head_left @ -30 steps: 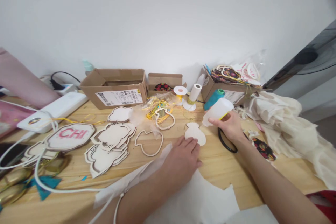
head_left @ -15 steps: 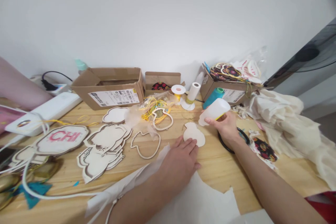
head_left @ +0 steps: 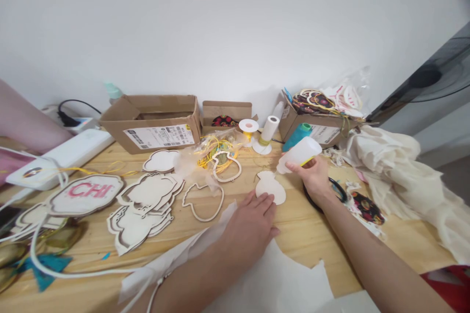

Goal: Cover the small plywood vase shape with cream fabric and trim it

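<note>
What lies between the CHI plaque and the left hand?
In the head view, between the CHI plaque and left hand: overlapping cloud-shaped pieces, then a hollow outline frame, then the edge of a white sheet.

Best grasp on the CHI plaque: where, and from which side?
I'd pinch the near rim of the CHI plaque, coming in from the front, thumb on top, fingertips under the edge. It lies face up and thin, so the rim suits a pinch; the white cable runs by its left end and stacked cutouts crowd its right.
</note>
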Motion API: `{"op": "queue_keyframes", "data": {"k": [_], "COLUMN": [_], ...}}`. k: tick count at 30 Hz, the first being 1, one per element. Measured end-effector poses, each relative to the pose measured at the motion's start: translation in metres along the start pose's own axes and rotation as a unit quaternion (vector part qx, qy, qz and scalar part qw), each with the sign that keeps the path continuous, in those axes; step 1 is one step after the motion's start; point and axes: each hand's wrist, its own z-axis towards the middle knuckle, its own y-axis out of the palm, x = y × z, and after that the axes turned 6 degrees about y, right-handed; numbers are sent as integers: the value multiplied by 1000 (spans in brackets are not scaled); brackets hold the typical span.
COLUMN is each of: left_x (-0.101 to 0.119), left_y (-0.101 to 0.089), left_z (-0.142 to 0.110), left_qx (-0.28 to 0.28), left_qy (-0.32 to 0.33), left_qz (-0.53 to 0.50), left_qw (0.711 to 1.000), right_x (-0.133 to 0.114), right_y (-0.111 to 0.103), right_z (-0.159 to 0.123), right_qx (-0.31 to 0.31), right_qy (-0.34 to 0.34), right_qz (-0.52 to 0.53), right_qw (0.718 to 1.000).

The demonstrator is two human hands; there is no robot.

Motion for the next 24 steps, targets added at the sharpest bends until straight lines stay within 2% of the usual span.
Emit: {"op": "queue_keyframes", "data": {"k": [7,15,17,24], "left_x": [1,0,0,1], "left_y": [-1,0,0,-2], "left_z": [1,1,1,1], "left_qx": [-9,-12,-14,-41], "left_qy": [-2,4,1,-8], "left_qz": [-7,-10,-8,-15], "left_qw": [1000,1000,1000,999], "right_x": [0,0,4,6], "right_y": [6,18,17,-1], "right_z": [1,-3,-2,2], "right_qx": [7,-34,-41,-3], "right_qy": [2,-18,-8,5], "right_qz": [0,26,29,10], "right_qw": [1000,999,999,1000]}}
